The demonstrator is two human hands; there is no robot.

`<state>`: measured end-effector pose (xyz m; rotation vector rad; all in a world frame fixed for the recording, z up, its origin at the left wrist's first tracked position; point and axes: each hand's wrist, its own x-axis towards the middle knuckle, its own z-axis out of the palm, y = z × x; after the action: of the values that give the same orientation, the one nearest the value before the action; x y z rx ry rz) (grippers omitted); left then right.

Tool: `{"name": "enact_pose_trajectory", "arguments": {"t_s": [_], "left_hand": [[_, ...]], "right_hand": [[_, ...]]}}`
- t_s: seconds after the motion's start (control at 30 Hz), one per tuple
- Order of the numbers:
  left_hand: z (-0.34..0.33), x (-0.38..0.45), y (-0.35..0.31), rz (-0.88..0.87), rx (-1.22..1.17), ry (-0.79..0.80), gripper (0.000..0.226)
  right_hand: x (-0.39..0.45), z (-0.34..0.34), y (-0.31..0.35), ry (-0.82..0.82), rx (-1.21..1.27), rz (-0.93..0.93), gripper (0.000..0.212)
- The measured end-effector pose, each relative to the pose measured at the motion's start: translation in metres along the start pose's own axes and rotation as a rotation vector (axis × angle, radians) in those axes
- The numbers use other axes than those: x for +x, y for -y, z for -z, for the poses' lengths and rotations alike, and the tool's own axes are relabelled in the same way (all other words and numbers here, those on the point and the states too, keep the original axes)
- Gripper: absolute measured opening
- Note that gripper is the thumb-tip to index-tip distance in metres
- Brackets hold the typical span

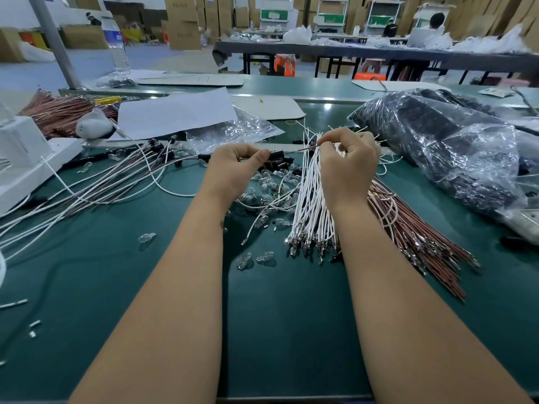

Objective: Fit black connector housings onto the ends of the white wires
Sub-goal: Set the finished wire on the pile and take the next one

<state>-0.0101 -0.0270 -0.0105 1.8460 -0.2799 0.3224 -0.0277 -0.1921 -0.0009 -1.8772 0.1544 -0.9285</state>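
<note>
Water bottle [116, 39] label, far left: blue band, print too blurred to read.
Cardboard boxes [183, 21], far centre: faint dark markings, not legible.
Green shelf panels [274, 15], far: pale mark, unreadable.
Paper sheet [175, 112], left: no legible print.

Hidden behind the left hand [233, 167]: most of the black connector housing [275, 156]. Covered by the right hand [348, 164]: upper stretch of the white wires [313, 205]. Blurred inside the plastic bag [455, 153]: dark contents. Cut off at left edge: white machine [23, 158].
</note>
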Motion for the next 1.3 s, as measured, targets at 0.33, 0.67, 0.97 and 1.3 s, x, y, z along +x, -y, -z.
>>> {"name": "enact_pose_trajectory", "arguments": {"t_s": [0.33,0.67,0.97,1.3], "left_hand": [[-0.0008,-0.0013,-0.0005,0.004,-0.020,0.025,0.016],[-0.0015,-0.0010,-0.0002,-0.049,-0.112,0.071,0.007],[-0.0018,-0.0003,-0.0004,-0.026,-0.085,0.051,0.015],[-0.0027,-0.0005,-0.0032,-0.011,-0.047,0.072,0.008]], "right_hand": [[-0.0030,-0.0007,0.0051,0.053,0.099,-0.049,0.023],[-0.0017,-0.0023,-0.0017,0.059,-0.133,0.127,0.014],[-0.0054,-0.0006,0.0028,0.070,-0.092,0.211,0.017],[-0.0077,-0.0045,0.0015,0.184,-0.192,0.286,0.015]]}}
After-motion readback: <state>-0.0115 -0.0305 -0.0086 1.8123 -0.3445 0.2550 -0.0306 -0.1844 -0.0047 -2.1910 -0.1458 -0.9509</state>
